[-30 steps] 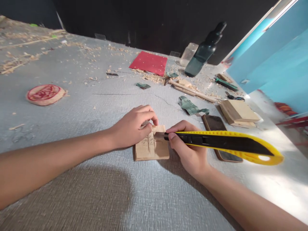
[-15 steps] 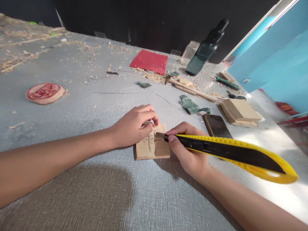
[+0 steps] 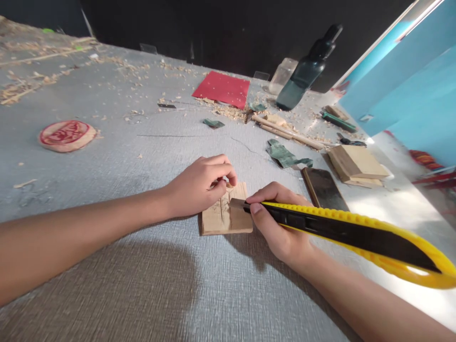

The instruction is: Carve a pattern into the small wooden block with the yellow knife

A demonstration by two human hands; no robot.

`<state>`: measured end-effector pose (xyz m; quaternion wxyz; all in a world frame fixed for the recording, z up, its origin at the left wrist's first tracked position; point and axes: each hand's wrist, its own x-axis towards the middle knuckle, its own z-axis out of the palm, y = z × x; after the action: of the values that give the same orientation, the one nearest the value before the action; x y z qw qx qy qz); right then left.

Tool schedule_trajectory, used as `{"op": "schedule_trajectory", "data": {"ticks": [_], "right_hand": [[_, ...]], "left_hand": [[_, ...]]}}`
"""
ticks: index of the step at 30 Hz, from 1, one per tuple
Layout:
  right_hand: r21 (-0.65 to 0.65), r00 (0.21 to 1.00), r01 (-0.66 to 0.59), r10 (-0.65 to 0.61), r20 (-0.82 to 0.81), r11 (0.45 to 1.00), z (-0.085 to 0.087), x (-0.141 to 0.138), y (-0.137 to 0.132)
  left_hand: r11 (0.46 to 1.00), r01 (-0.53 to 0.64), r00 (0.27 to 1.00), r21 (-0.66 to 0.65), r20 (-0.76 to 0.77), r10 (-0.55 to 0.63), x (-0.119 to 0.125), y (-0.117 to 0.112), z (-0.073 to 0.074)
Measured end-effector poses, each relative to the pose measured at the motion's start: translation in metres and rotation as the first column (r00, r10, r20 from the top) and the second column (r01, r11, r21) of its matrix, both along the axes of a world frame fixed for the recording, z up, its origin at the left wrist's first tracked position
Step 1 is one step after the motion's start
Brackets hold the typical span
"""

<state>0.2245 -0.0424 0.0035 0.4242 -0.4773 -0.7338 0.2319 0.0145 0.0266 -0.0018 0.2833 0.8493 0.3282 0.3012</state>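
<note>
A small flat wooden block [image 3: 213, 221] with carved grooves and dark marks lies on the grey textured table in front of me. My left hand [image 3: 201, 185] comes in from the left, fingers curled over the block's far left part and gripping it against the table. In my right hand [image 3: 276, 221] is a yellow and black utility knife [image 3: 342, 235], held near its front between thumb and fingers. Its short blade [image 3: 237, 204] lies over the right half of the block, and the handle points back to the right. My left fingers partly cover the block's far end.
Beyond are a red sheet [image 3: 223, 89], a dark dropper bottle [image 3: 302, 80], wooden sticks [image 3: 288, 133] and shavings. Right of me lie green sandpaper [image 3: 283, 154], a phone [image 3: 326, 187] and stacked wood blocks [image 3: 356, 164]. A round wooden piece with red carving [image 3: 67, 135] rests at left.
The rear of the utility knife's handle has swung slightly lower and farther right. The blade stays over the block, and my left hand keeps its place.
</note>
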Motion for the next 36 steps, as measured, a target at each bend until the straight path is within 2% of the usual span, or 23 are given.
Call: {"op": "schedule_trajectory", "data": {"ticks": [5, 11, 23, 29, 32, 36], "right_hand": [[-0.006, 0.998, 0.035, -0.035, -0.054, 0.999, -0.002, -0.001, 0.001], [0.001, 1.000, 0.005, -0.005, -0.004, 1.000, 0.000, 0.000, 0.000], [0.026, 0.999, 0.031, -0.032, 0.031, 0.999, 0.003, -0.005, 0.000], [0.025, 0.999, 0.026, -0.027, 0.043, 0.999, 0.003, -0.008, 0.001], [0.057, 0.998, -0.003, -0.001, 0.066, 0.998, 0.006, -0.012, -0.003], [0.144, 0.993, -0.059, 0.043, 0.113, 0.988, 0.006, -0.016, -0.008]], "left_hand": [[1.000, 0.004, 1.000, -0.002, 0.005, -0.004, -0.001, 0.000, 0.000], [1.000, 0.001, 1.000, 0.007, 0.003, -0.001, 0.000, 0.000, 0.000], [0.999, 0.003, 1.000, 0.037, -0.015, -0.002, 0.000, 0.000, 0.001], [0.992, -0.067, 0.997, -0.103, 0.035, 0.071, -0.002, 0.000, 0.000], [0.991, -0.104, 0.994, -0.081, 0.011, 0.105, -0.003, -0.001, 0.000], [0.997, -0.065, 0.998, -0.033, -0.003, 0.065, -0.002, -0.001, 0.001]]}}
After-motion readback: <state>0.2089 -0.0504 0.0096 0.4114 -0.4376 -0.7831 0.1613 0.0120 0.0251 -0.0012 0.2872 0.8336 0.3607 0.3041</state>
